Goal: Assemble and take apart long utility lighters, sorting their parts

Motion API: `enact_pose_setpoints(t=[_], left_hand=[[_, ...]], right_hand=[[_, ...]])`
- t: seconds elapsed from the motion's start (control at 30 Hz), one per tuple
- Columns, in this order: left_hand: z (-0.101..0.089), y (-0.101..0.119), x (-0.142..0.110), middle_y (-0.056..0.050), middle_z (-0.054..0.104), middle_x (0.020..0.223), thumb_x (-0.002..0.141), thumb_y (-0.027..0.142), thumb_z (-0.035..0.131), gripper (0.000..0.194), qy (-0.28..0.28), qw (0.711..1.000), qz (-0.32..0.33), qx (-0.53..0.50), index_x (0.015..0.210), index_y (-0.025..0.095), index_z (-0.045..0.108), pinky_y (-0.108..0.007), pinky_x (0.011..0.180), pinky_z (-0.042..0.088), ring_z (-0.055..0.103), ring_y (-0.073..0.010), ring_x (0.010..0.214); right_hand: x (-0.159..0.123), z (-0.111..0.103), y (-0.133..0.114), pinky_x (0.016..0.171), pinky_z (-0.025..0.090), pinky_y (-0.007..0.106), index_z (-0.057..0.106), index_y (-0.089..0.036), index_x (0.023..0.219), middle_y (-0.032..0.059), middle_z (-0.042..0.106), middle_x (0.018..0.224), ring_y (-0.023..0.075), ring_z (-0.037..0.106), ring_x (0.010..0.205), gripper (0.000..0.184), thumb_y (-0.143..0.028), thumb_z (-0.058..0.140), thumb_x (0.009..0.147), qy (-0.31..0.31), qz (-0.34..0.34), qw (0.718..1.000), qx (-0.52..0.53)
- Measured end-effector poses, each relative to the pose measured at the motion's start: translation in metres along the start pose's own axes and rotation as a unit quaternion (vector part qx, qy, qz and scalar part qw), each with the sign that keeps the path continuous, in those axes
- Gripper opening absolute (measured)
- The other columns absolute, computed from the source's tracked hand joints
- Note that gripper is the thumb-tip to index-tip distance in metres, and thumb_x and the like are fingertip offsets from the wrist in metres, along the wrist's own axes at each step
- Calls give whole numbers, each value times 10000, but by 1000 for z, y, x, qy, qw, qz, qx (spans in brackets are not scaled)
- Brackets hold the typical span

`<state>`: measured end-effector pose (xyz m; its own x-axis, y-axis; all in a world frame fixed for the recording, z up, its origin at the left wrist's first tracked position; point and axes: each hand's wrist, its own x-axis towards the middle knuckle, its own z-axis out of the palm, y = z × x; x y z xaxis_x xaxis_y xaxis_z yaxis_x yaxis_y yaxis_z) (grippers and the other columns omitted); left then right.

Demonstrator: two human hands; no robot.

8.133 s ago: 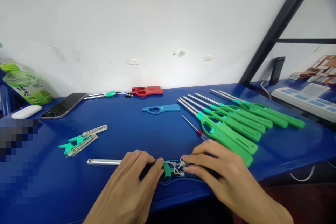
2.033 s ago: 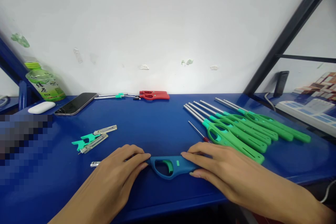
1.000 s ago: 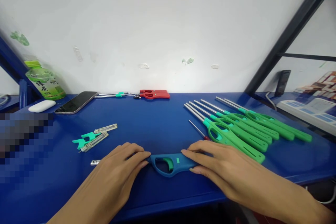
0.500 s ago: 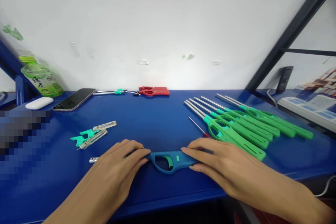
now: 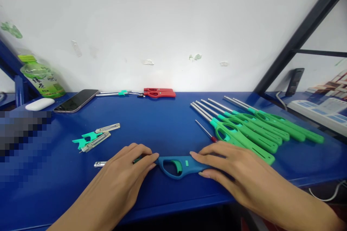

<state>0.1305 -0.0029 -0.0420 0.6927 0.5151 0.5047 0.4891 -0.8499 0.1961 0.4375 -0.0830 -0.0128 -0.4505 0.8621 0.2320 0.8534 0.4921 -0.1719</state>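
A blue long-nosed lighter (image 5: 176, 165) with a green trigger lies near the front edge of the blue table (image 5: 162, 130). My left hand (image 5: 127, 171) presses on its metal tube (image 5: 99, 164), the fingertips meeting the handle's left end. My right hand (image 5: 230, 168) lies over the handle's right end, fingers closed round it. Both hands hold the lighter down on the table.
Several finished green lighters (image 5: 249, 130) lie in a row at the right, a red-handled screwdriver (image 5: 206, 134) beside them. Green and clear lighter parts (image 5: 93, 139) lie at the left. A red lighter (image 5: 158, 93), a phone (image 5: 76, 100), a white case (image 5: 39, 104) and a bottle (image 5: 40, 77) stand at the back.
Eight seconds ago the lighter lay open with its insides showing and a blue shell half lay farther back; now the blue handle is closed. Over the last second the hands have hardly moved.
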Motion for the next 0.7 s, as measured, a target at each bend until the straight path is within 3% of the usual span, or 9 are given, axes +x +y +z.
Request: enact_pose_setpoints(t=[0.17,0.3,0.4,0.5,0.63,0.7], left_hand=[[-2,2,3,-65,711,1105,1061,52,409,362,-14,999,26,29,1173,217,712,-335,773,605,704,-209,918],[-4,4,4,-75,724,1109,1042,17,383,413,-28,997,41,58,1221,189,713,-393,837,616,719,-222,931],[-8,1,-4,-75,723,1232,1118,215,449,325,-42,996,5,72,1357,243,668,-452,931,603,724,-260,1063],[-15,-8,-16,-78,711,1343,1105,463,522,402,-20,992,-50,110,1458,292,610,-512,985,587,696,-334,1212],[-22,-14,-18,-24,749,1159,1139,404,434,308,-33,996,-62,62,1179,310,725,-352,858,607,748,-231,1027],[-20,-12,-14,-17,737,1122,1148,352,404,321,-50,996,-59,36,1125,300,720,-332,849,595,734,-208,975]], right_hand=[[-4,10,-6,741,650,409,635,-287,1459,54,772,1175,236,764,904,378,-297,439,1135,46,-22,997,-55],[-11,22,-6,849,636,467,551,-240,1541,77,785,1215,279,763,1007,449,-190,486,1099,73,-41,991,-102],[-17,29,-5,929,618,483,488,-246,1597,83,767,1294,283,743,1115,511,-163,485,1093,70,-37,991,-110],[-21,31,-4,955,616,500,465,-284,1619,80,747,1335,278,734,1150,534,-172,479,1097,71,-25,991,-112],[-24,32,-2,985,614,507,354,-295,1686,85,717,1386,273,718,1194,642,-114,437,1076,52,-25,992,-113],[-24,34,0,1003,611,523,323,-277,1702,100,708,1389,281,712,1206,663,-106,422,1068,45,-33,991,-119]])
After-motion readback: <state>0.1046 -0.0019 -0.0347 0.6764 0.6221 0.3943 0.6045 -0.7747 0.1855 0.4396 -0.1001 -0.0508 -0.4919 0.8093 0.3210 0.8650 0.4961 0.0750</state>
